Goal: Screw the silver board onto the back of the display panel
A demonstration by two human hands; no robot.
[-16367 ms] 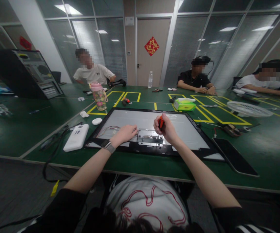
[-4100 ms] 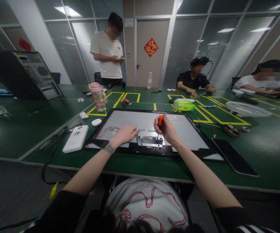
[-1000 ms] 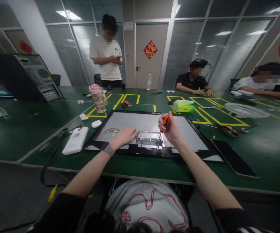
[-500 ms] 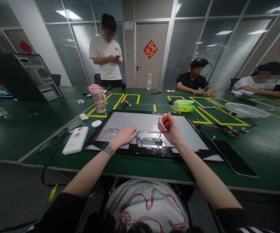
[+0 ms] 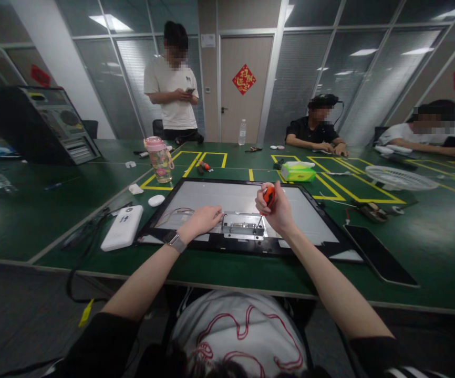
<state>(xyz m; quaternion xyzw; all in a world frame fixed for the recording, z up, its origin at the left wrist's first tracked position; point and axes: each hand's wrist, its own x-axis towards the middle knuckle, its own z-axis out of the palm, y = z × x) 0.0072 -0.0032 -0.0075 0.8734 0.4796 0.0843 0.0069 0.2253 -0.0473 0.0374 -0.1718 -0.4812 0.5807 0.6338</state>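
Beyond the panel (image 5: 219, 192), pink bottle (image 5: 159, 164) and green packet (image 5: 298, 172) flank passable room.

A single head-worn camera looks forward and down over the nearby table (image 5: 219, 270) towards the door (image 5: 251, 109).

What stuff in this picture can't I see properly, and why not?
All in the head view:
- Screwdriver tip: too small to tell if it sits in a screw on the bracket.
- Under the left hand: its own back hides the palm.
- Computer: one end is cut off by the left edge.
- Standing person's phone: too small to read.
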